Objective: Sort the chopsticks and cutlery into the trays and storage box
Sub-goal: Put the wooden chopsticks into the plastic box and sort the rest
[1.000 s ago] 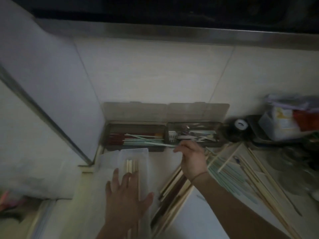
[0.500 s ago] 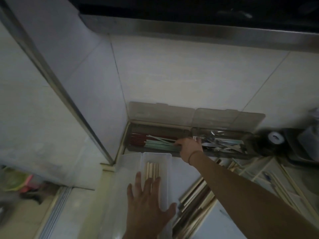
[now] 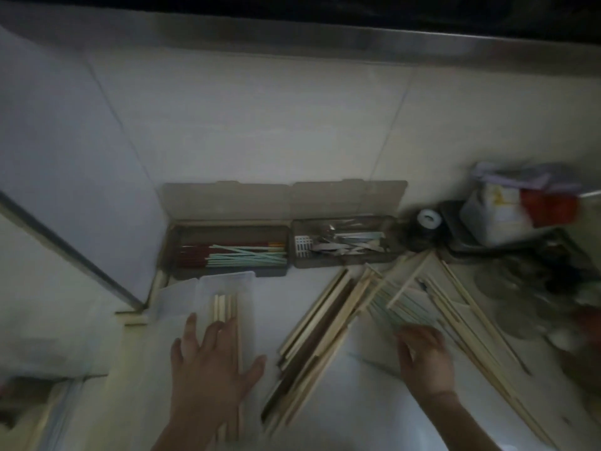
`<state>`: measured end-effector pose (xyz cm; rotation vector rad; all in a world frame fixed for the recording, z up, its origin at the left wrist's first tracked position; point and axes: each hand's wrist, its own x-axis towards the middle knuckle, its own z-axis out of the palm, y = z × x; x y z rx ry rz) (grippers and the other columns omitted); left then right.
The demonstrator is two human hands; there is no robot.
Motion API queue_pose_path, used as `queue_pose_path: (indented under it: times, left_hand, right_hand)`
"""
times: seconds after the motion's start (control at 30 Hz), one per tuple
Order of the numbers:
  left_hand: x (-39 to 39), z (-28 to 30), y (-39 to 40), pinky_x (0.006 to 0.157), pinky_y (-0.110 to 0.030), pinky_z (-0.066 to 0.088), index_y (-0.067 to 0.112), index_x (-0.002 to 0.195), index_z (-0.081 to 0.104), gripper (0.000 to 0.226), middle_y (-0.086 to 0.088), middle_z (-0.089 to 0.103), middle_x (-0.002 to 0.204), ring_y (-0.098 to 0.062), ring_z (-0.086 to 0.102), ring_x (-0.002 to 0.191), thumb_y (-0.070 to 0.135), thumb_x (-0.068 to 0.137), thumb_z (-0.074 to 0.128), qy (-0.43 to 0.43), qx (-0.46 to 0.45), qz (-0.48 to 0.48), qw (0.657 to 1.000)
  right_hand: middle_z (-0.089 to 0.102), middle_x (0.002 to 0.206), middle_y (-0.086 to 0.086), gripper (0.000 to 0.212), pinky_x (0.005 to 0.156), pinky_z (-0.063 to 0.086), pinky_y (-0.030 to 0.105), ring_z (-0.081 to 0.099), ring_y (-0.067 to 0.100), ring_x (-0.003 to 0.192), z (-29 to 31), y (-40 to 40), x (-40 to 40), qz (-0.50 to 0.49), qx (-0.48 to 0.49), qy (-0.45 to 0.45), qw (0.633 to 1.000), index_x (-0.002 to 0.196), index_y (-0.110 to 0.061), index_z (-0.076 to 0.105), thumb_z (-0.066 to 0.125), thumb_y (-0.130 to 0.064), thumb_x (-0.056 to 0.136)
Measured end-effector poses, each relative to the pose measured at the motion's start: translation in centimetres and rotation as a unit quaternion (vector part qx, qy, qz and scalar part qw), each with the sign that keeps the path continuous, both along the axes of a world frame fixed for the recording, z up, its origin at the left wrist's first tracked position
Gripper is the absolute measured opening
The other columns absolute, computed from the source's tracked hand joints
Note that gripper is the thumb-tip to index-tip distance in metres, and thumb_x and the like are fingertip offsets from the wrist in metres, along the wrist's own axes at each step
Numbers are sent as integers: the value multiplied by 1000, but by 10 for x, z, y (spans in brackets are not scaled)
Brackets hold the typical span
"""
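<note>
Two brown storage boxes sit side by side against the back edge of the counter [image 3: 341, 402], lids standing open against the tiled wall. Of these, the left box [image 3: 227, 249] holds red and pale green chopsticks [image 3: 240, 257] lying lengthwise, and the right box [image 3: 344, 244] holds a jumble of metal cutlery [image 3: 344, 245]. Touching the front of the left box, a clear plastic tray [image 3: 227, 284] runs toward the near edge with a few wooden chopsticks [image 3: 224, 307] laid along it. Across the middle of the counter lies a long heap of wooden chopsticks [image 3: 312, 340], slanting from the near edge up toward the right box, and beside it to the right a fan of pale green chopsticks [image 3: 406, 307] mixed with more wooden ones. At the back right corner stand a dark tray with packets [image 3: 507, 206] and a small roll of tape [image 3: 429, 219]. On the clear tray the left hand [image 3: 211, 362] lies flat on the chopsticks, fingers straight and spread — thumb out toward the wooden heap. Over the lower end of the green fan the right hand [image 3: 422, 353] reaches palm down, but it is blurred — whether its fingers pinch a chopstick or only touch the pile I cannot tell.
</note>
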<state>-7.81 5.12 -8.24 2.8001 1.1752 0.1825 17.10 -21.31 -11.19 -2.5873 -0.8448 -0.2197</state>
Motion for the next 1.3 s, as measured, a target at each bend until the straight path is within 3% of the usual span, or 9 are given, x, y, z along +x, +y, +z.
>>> queue_pose_path:
  times: [0.1,0.23,0.4,0.6,0.73,0.97,1.03,1.13,1.3]
  left_hand:
    - [-2,-1,-1,93,-64,41,15,122,66,84,-7,67,116,-46,37,132,76,69,44,-6,6,0,1000]
    - [-1,0,-1,95,-61,40,19,124,65,85,-4,67,118,-43,34,134,79,69,40,20,-1,16,1000]
    - [-1,-1,-1,97,-61,39,20,126,63,86,-3,66,120,-42,30,137,80,70,38,28,-13,20,999]
    - [-1,2,-2,96,-63,39,16,126,63,89,-8,67,119,-43,30,136,79,69,38,15,-12,15,1000]
    - [0,4,-3,99,-61,37,18,128,62,90,-5,66,122,-40,28,138,80,69,36,24,-20,24,999]
    - [-1,7,-3,93,-63,42,17,122,65,84,-6,67,116,-43,37,133,77,68,46,11,-17,18,1000]
    - [-1,7,-3,93,-63,42,15,121,66,83,-7,67,115,-44,39,132,77,67,48,5,-12,12,1000]
    - [0,7,-3,93,-64,42,14,117,67,83,-8,67,113,-44,41,131,77,65,52,-1,-4,9,1000]
    - [2,7,-2,92,-66,43,13,115,69,85,-6,68,114,-43,42,132,77,60,56,-21,-16,12,1000]
  right_hand:
    - [68,105,7,32,75,50,44,55,39,97,-16,-49,-22,-12,-75,-34,996,88,-18,73,47,-34,76]
    - [66,111,6,28,79,45,45,52,38,104,-19,-64,-44,-27,-85,-40,995,96,-25,64,46,-38,78]
    - [68,102,2,30,76,46,43,54,36,99,-13,-57,-52,-57,-64,-16,996,83,-23,70,45,-36,74]
    - [66,79,-4,26,73,37,37,55,31,86,-11,-56,-48,-44,-82,-9,996,75,-25,67,45,-37,71]
    - [66,79,-6,25,74,33,35,52,26,86,0,-45,-46,-27,-46,-14,998,77,-25,68,46,-37,77]
    - [68,90,2,14,56,50,30,65,24,68,45,54,-26,80,116,108,984,96,-23,62,52,-19,88]
    - [68,93,5,18,58,53,34,66,27,70,57,98,-19,147,107,106,978,97,-22,63,56,-10,86]
    - [64,102,7,41,67,57,39,66,30,82,70,167,-11,251,81,96,960,97,-18,66,55,14,72]
    - [61,109,14,49,87,52,37,61,34,95,67,267,-4,342,6,117,932,104,-10,72,56,15,65]
